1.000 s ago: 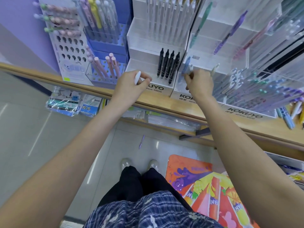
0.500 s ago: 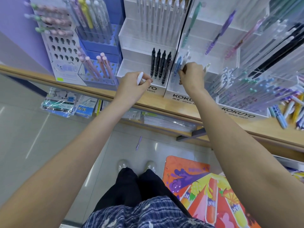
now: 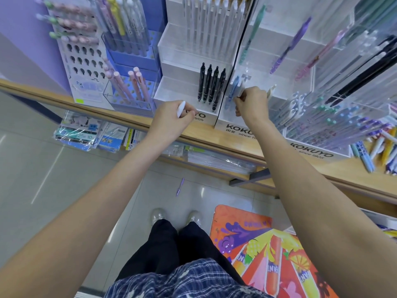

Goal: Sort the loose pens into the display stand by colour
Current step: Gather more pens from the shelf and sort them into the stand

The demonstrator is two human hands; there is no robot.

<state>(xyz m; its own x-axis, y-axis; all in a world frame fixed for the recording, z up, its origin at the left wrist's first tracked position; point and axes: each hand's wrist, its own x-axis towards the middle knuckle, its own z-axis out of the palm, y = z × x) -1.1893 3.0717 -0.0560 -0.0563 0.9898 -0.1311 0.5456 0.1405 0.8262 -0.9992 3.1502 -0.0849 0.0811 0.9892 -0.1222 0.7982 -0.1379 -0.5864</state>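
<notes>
While left hand (image 3: 171, 119) pinches white pen (image 3: 180, 109), right hand (image 3: 250, 103) pinches blue pen (image 3: 234, 88) beside 4 black pens (image 3: 211, 87).

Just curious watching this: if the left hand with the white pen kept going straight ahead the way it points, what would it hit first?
Probably the front wall of the white display stand just ahead of the left hand; depth is unclear.

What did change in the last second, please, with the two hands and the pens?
Little. The right hand stayed at the front tier of the white stand, still pinching the blue pen there. The left hand still holds its white pen. Black pens unmoved.
</notes>
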